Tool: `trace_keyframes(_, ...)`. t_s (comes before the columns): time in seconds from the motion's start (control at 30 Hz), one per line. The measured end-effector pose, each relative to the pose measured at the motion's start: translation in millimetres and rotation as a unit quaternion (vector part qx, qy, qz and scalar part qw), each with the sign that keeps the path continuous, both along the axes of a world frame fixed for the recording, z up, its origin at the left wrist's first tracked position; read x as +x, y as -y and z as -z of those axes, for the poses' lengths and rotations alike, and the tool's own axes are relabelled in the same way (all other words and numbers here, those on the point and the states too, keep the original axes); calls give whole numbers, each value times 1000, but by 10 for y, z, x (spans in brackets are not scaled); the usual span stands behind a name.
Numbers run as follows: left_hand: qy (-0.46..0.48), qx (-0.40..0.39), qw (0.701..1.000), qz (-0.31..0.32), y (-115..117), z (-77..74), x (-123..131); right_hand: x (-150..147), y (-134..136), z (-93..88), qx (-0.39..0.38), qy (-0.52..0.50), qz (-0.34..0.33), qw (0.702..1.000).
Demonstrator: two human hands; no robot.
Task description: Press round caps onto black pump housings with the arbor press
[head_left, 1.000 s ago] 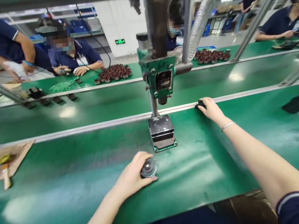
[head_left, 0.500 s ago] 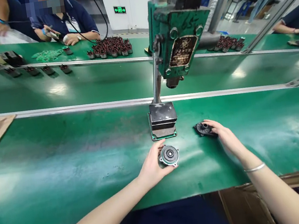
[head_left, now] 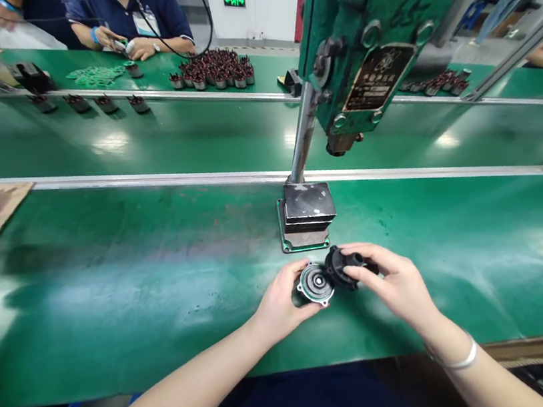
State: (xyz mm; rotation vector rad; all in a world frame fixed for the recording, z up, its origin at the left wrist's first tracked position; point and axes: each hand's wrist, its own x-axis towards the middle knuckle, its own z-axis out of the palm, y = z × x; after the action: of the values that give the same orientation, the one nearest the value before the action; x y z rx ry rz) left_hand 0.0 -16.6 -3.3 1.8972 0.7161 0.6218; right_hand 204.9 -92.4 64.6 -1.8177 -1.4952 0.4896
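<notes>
My left hand [head_left: 282, 301] grips a round metal pump housing [head_left: 316, 283] by its rim, thumb on the near side and fingers on the far side. Its open face points up, showing dark rings and a small bright centre. In my right hand [head_left: 393, 280] is a black plastic pump cover [head_left: 341, 268] with a short spout, pinched between thumb and fingers and tilted. The cover is right beside the housing, its edge overlapping the housing's right rim in view; whether they touch I cannot tell. Part of the cover is hidden by my fingers.
Just beyond my hands stands a press base with a black block [head_left: 309, 201]; its green press head [head_left: 361, 49] overhangs it. A metal rail [head_left: 172, 180] crosses behind. Across the bench a co-worker [head_left: 140, 26] handles parts near many small motors [head_left: 217, 69]. Brown paper [head_left: 5, 214] lies far left.
My right hand has lifted the black cover off the table and carried it left, tilting it beside the metal housing. My left hand still holds the housing. The camera view has shifted and tilted.
</notes>
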Motion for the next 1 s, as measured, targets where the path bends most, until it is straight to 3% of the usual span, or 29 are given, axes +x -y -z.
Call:
trace_keyframes(0.1, -8, 32, 999, -1, -2, 1, -6, -277, -16, -116, 74, 89, -72, 991)
trace_keyframes(0.2, 0, 52, 999, 2, -3, 13, -11, -411, -36, -75, 111, 155, -87, 978)
trace_keyframes(0.37, 7, 54, 999, 5, -4, 34, -15, -438, -40, -5, 118, 195, -94, 969)
trace_keyframes(1.0, 47, 89, 995, 11, -5, 48, -14, -487, -21, -63, 90, 215, -97, 967)
